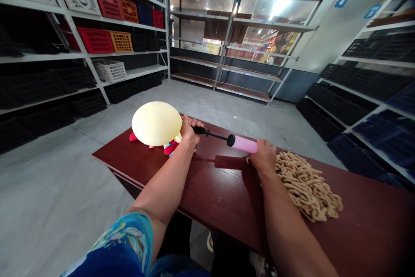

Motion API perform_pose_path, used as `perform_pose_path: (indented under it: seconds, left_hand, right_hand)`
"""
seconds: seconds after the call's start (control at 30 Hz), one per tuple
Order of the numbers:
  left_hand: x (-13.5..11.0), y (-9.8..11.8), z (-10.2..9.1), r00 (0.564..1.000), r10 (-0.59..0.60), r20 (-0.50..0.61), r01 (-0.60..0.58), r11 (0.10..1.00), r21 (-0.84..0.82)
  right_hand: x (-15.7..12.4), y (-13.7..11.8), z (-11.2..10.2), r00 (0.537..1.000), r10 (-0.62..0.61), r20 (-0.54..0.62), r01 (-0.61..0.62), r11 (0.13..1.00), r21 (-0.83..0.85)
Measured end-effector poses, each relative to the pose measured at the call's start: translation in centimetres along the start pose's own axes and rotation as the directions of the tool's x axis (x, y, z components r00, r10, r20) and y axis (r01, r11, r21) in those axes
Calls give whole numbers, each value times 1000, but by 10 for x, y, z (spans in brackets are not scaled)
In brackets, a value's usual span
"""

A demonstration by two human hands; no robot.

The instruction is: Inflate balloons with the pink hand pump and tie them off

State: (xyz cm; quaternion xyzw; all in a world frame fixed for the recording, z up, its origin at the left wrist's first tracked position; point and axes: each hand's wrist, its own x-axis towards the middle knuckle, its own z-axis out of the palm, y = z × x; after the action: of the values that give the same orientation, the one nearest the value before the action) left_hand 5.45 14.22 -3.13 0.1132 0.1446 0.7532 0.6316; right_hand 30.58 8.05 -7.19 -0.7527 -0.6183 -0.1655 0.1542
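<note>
Balloon (157, 123): pale yellow, inflated, smooth, rounded, over the left part of the desk (220, 190); neck hidden. Hand pump (245, 144): pink barrel, black collar, slim black rod drawn out, black end piece. Held above the desk's middle, roughly along its far edge, barrel to the right.

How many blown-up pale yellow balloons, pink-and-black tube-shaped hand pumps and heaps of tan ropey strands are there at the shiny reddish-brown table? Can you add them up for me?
Blown-up pale yellow balloon: 1
Pink-and-black tube-shaped hand pump: 1
Heap of tan ropey strands: 1
Total: 3
</note>
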Motion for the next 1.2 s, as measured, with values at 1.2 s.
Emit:
perform_pose_path:
  seconds: [1.2]
  left_hand:
    - [-13, -20, 2, 995, -72, 66, 69, 996, 48]
  right_hand:
    - [-10, -42, -12, 993, -114, -10, 114, 993, 15]
